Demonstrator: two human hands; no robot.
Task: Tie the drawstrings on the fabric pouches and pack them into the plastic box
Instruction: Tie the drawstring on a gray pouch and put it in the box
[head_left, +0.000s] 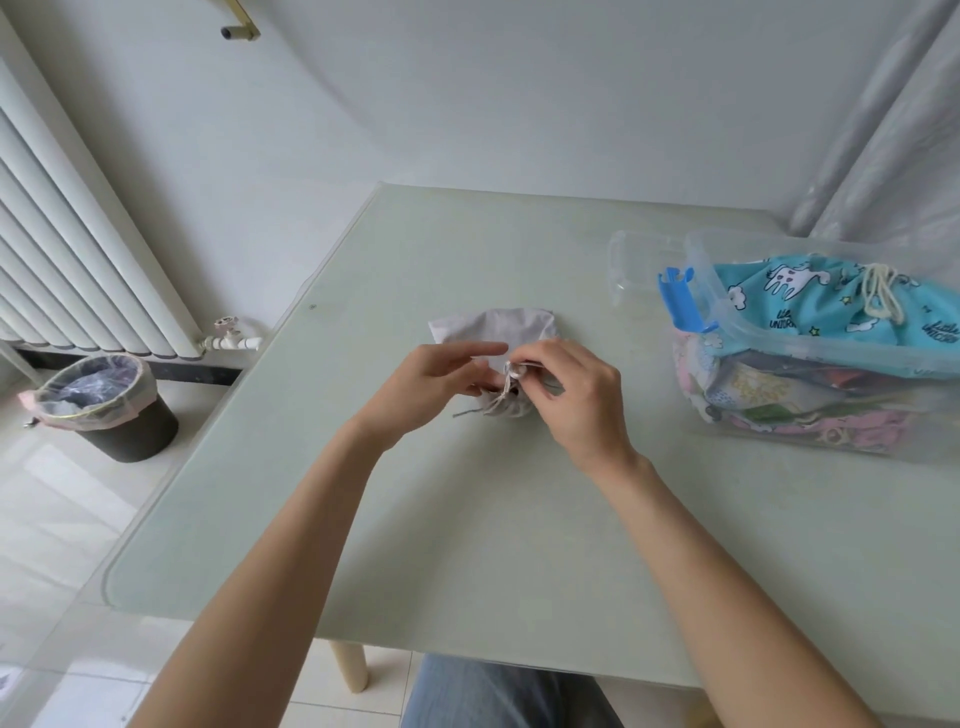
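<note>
A pale grey fabric pouch (493, 328) lies in the middle of the table (467, 519), its gathered mouth toward me. My left hand (431, 387) and my right hand (576, 395) meet over that mouth, and both pinch its light drawstring (511, 370). One loose cord end trails out to the left on the table. To the right stands the clear plastic box (810, 353) with a blue clip (680, 299), filled with several patterned pouches. A turquoise unicorn pouch (810, 301) with a tied cord lies on top.
The box's clear lid (636, 265) lies just left of and behind the box. A dark waste bin (111, 408) with a liner stands on the floor to the left, below a white radiator (62, 249). Plastic sheeting hangs at the back right.
</note>
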